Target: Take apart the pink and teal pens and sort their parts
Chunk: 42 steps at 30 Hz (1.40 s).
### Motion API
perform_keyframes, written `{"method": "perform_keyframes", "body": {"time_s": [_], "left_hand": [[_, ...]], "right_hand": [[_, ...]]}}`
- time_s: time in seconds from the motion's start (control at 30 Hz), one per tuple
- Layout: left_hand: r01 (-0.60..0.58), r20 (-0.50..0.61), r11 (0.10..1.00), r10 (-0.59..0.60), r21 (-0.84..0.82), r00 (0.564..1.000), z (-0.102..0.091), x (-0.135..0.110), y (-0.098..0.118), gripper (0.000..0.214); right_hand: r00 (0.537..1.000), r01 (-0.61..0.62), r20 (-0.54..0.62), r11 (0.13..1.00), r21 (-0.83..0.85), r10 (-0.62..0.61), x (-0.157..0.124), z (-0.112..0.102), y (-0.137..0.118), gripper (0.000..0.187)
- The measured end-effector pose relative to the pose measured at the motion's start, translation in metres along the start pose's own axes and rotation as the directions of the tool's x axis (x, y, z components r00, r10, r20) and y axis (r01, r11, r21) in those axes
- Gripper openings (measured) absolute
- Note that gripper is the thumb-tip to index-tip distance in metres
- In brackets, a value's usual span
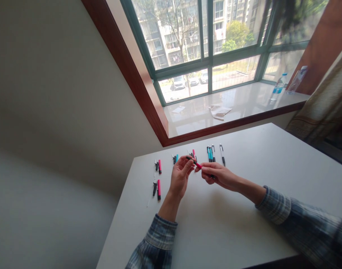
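Observation:
My left hand [180, 175] and my right hand [215, 175] meet above a white table [243, 164], both pinching a slim pink-and-black marker [195, 163]. A dark tip [212, 176] pokes out beneath my right fingers, but its object is mostly hidden. Left of my hands lie two pink highlighters [159, 166] [159, 189] beside small black caps [154, 188]. Teal pens [210, 154] and a white pen with a black tip [222, 155] lie just beyond my right hand. Further small pen parts [175, 159] sit near my left fingertips.
Behind the table's far edge is a deep white window sill [238, 95] holding a plastic water bottle [279, 86], a crumpled cloth [220, 112] and a paper scrap [178, 109]. A patterned curtain [319, 101] hangs at the right, and a wall fills the left.

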<state>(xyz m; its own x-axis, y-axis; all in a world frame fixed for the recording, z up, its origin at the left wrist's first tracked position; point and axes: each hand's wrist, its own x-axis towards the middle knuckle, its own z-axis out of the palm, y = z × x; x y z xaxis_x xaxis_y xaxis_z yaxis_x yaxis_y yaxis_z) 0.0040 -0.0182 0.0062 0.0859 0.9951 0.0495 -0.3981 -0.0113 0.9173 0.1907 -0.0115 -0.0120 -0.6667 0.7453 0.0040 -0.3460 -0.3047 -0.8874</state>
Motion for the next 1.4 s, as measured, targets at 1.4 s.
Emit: {"method": "perform_keyframes", "body": {"time_s": [1.4], "left_hand": [[-0.078, -0.124, 0.918, 0.136, 0.388, 0.983, 0.002, 0.001, 0.013, 0.034]], "right_hand": [[0.962, 0.088, -0.188, 0.874, -0.479, -0.200, 0.000, 0.001, -0.005, 0.039]]}}
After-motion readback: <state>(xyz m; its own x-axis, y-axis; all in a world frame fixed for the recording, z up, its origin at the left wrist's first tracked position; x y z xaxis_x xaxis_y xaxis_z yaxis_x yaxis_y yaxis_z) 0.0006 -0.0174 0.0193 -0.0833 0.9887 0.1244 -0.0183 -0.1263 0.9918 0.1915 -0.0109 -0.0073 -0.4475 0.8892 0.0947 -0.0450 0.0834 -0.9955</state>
